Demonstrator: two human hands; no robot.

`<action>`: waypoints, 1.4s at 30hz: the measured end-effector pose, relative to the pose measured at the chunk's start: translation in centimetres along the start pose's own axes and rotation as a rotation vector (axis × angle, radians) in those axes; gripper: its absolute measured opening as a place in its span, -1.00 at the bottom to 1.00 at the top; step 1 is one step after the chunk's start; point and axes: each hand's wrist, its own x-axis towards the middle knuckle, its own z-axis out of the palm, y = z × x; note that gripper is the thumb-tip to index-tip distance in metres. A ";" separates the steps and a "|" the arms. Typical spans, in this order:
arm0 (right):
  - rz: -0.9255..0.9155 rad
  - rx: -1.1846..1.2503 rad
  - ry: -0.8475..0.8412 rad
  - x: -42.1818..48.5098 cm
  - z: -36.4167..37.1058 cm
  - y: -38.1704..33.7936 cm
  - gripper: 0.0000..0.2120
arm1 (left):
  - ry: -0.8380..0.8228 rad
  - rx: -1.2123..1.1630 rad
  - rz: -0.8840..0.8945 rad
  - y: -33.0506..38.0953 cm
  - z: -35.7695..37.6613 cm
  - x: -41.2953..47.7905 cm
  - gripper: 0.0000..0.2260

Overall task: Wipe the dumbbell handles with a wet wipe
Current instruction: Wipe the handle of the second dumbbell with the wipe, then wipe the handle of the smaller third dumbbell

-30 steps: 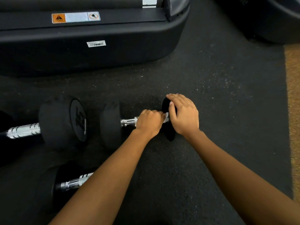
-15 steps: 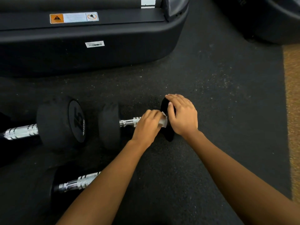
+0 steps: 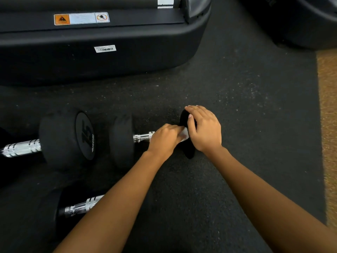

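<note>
Here, near the centre of the rubber floor (image 3: 246, 125), the left hand (image 3: 165, 139) curls its fingers round a white wet wipe (image 3: 185, 134) pressed on the chrome handle (image 3: 143, 137) of a black dumbbell (image 3: 121, 141). The right hand (image 3: 205, 129), at 3 o'clock of the left, grips the dumbbell's right head from above. A 15-marked dumbbell (image 3: 67, 137) lies at 9 o'clock.

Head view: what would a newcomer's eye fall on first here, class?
On the middle dumbbell, the left hand holds a white wipe on the chrome handle, while the right hand grips the right-end weight. Left of it lies a dumbbell marked 15. An orange warning label sits on the black machine at the top.
</note>
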 end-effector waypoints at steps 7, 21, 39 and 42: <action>0.007 0.004 -0.011 -0.1 -0.2 -0.1 -0.54 | -0.037 -0.007 0.158 -1.4 -0.2 -1.3 -0.60; -0.027 -0.064 -0.030 -0.2 -0.3 0.0 -0.53 | 0.081 -0.011 -0.018 -0.2 -2.1 -2.8 -0.74; 0.099 0.500 -0.884 1.0 -4.4 -13.8 -0.78 | 0.409 -0.458 -0.167 -4.1 -9.7 -14.7 -0.48; 0.239 0.616 -1.008 -0.3 -2.8 -17.6 -0.75 | 0.406 -0.498 -0.218 -5.3 -10.9 -17.6 -0.42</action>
